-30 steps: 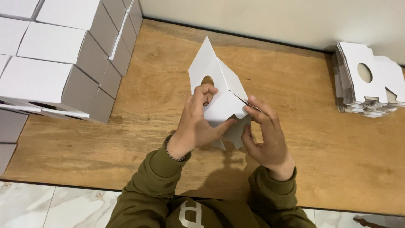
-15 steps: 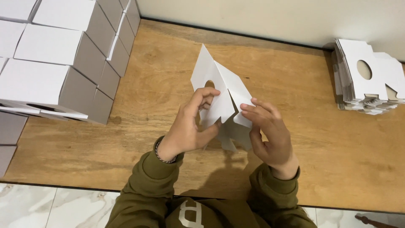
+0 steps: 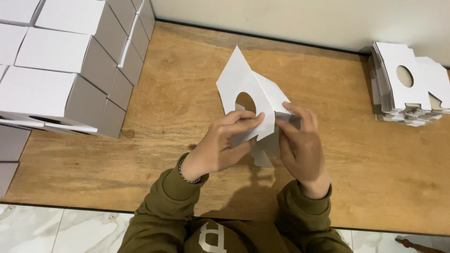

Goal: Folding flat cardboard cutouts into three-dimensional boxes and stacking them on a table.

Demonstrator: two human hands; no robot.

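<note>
Left hand [image 3: 220, 150] and right hand [image 3: 300, 147] pinch white box blank [image 3: 251, 96] above tabletop [image 3: 187, 70]; crease flaps squarely, keep both grips firm.

Left hand [image 3: 220, 147]: raised above sleeve cuff, palm turned rightward, fingers curled, fingertips [image 3: 255, 117] and thumb pinched together, thin band at wrist. Right hand [image 3: 300, 145]: back toward camera, fingers bent forward, tips close to left fingertips. Both forearms in olive sleeves, converging from below.

folded boxes [image 3: 56, 75] cut off left, card's [image 3: 248, 93] lower flaps behind hands
</note>
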